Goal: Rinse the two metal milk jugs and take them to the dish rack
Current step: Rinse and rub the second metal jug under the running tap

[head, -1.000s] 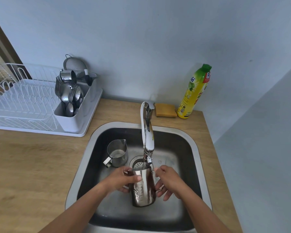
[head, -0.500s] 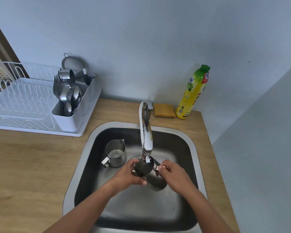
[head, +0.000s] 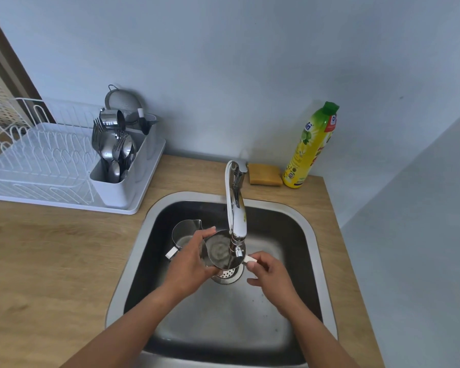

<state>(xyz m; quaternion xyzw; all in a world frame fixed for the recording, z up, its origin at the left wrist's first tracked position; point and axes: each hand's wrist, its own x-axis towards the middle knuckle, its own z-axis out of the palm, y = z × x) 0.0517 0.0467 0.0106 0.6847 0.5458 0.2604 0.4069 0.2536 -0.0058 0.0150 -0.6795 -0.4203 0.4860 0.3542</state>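
**First jug under the tap, second waiting in the sink**

The person is working through the rinse of the first milk jug [head: 221,252], which is being held under the faucet [head: 235,211] spout, above the drain [head: 227,274], mouth up and tilted toward the camera. Whether water is running cannot be told. The left hand [head: 190,264] is cupping the jug's left wall, fingers curled around it and the thumb pressing along the rim. The right hand [head: 270,273] is pinching the jug's handle [head: 249,259] between thumb and forefinger, the other fingers loosely bent. The second milk jug [head: 183,233] is standing upright on the sink [head: 311,235] floor, just behind the left hand, likely not yet rinsed. The next move probably calls for swirling and tipping the water out, then carrying the jug left to the dish rack [head: 51,160], well apart on the counter.
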